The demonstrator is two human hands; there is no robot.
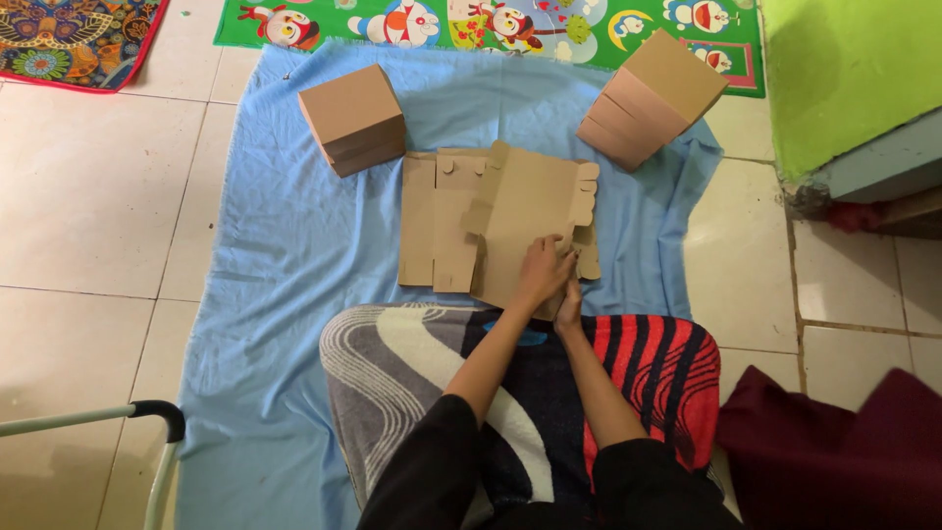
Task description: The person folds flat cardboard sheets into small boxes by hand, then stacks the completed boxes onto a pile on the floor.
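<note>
A flat, die-cut brown cardboard box blank lies on top of a stack of similar flat blanks on a light blue cloth. My left hand presses on the near right part of the top blank, fingers curled over its edge. My right hand is just beneath and beside it, gripping the near edge of the same blank. Both forearms reach out over my lap.
Two folded brown boxes stand on the cloth, one at the back left and one tilted at the back right. A striped blanket covers my lap. A green cartoon mat, a green wall, a dark red cloth and a metal handle surround.
</note>
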